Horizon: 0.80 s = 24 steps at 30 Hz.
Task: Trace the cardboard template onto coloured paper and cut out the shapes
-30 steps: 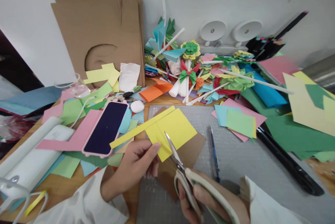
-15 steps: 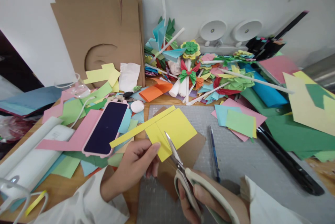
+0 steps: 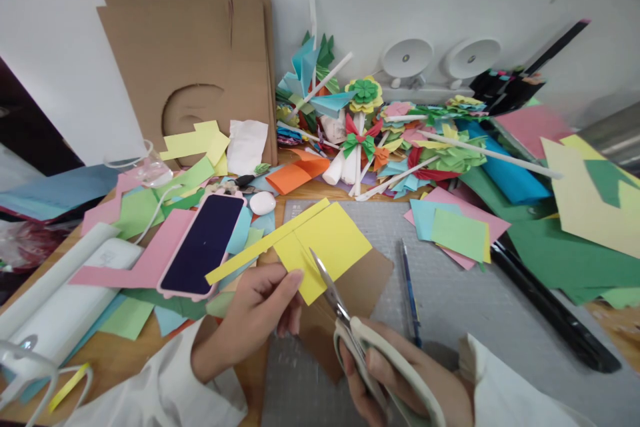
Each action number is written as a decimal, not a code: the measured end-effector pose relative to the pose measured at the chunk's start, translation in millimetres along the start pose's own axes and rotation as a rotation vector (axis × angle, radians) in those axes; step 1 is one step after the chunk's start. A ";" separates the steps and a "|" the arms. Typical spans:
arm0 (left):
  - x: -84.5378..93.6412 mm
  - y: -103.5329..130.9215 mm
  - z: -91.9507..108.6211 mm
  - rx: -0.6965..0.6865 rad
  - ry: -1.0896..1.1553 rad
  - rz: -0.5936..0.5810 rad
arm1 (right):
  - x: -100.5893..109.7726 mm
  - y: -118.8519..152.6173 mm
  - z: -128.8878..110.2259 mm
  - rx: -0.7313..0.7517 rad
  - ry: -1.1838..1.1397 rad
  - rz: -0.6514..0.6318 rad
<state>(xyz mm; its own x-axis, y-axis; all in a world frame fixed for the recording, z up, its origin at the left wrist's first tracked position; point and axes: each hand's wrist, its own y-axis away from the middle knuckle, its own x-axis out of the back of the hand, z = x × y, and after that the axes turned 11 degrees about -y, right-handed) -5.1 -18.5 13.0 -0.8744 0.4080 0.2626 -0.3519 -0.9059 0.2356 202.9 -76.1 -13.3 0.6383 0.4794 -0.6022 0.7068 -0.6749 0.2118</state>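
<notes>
My left hand (image 3: 267,307) pinches the near left corner of a yellow paper sheet (image 3: 335,240) between thumb and fingers. A long yellow strip (image 3: 267,240) runs along the sheet's upper left edge. My right hand (image 3: 395,367) is wrapped round the handles of a pair of scissors (image 3: 340,310) with pale grips. The blades lie at the sheet's near edge, one of them over the paper. Under the sheet is a brown cardboard piece (image 3: 363,284) on the grey cutting mat (image 3: 450,320).
A blue pen (image 3: 410,290) lies right of the cardboard. Left are a phone (image 3: 203,247), paper scraps and a white power strip (image 3: 75,287). Paper flowers (image 3: 363,94) pile up at the back, cardboard panels (image 3: 200,47) stand behind, and a black bar (image 3: 555,310) lies right.
The yellow sheet and both hands have shifted slightly to the left. The scissors moved with them, and their blades look a little closer together.
</notes>
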 end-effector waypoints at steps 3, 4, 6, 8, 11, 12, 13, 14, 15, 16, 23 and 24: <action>0.7 -0.4 -0.2 0.008 0.000 -0.002 | -0.5 -0.9 1.4 -0.018 -0.056 0.016; 1.0 -0.5 -0.4 0.013 -0.001 -0.002 | -0.9 -1.3 1.2 -0.024 -0.069 0.020; 1.8 -0.8 -0.9 0.018 0.003 -0.005 | -1.5 -1.8 0.2 -0.031 -0.084 0.023; 2.7 -1.2 -1.1 0.021 0.013 -0.007 | -1.6 -2.0 -0.5 -0.036 -0.090 0.022; 3.2 -1.4 -0.3 0.024 0.031 -0.020 | -0.5 -1.5 -0.9 -0.028 -0.076 0.027; 3.0 -1.3 0.2 0.027 0.036 -0.034 | -0.1 -1.2 -1.0 -0.018 -0.068 0.024; 2.5 -1.0 0.8 0.028 0.039 -0.056 | 0.2 -1.0 -1.2 -0.006 -0.053 0.017; 1.9 -0.5 1.4 0.031 0.040 -0.084 | 0.4 -0.8 -1.6 0.004 -0.037 0.005; 1.1 0.0 1.8 0.034 0.041 -0.114 | 0.2 -0.8 -2.1 0.016 -0.023 -0.007; 0.4 0.6 2.1 0.036 0.043 -0.143 | -0.1 -0.8 -2.6 0.027 -0.010 -0.019; -0.4 2.7 1.9 0.055 0.051 -0.185 | -2.3 -1.5 -2.4 0.034 0.000 -0.011; -0.1 2.8 1.9 0.055 0.050 -0.183 | -1.9 -1.7 -1.8 0.029 -0.004 -0.005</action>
<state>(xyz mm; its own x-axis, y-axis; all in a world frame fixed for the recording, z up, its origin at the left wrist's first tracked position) -5.5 -20.9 15.4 -0.8135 0.5577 0.1647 -0.4887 -0.8092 0.3262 201.0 -74.9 -11.1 0.6338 0.4806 -0.6061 0.7006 -0.6887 0.1865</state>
